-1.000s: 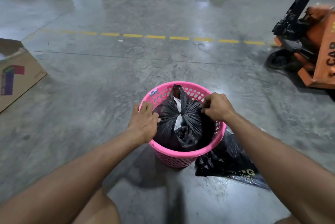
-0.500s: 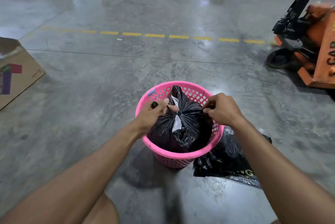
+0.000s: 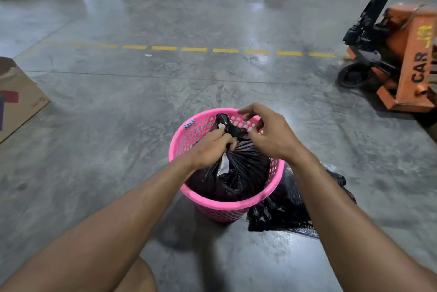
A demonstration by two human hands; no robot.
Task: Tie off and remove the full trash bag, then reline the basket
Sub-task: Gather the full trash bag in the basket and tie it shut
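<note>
At lower centre the left hand (image 3: 214, 147) pinches the gathered neck of the full trash bag (image 3: 233, 173) while the right hand (image 3: 267, 134), fingers loosely curled, works the knot; the bag sits unlifted in the pink basket (image 3: 227, 204), a spare liner (image 3: 283, 209) beside it.

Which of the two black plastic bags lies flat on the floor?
The loose black plastic bag beside the pink plastic basket, on its right. The other, the gathered black trash bag, sits inside it.

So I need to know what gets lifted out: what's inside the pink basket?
A full black trash bag, neck gathered and gripped by the left hand. White scraps show at an opening; its other contents and the pink basket bottom are hidden.
</note>
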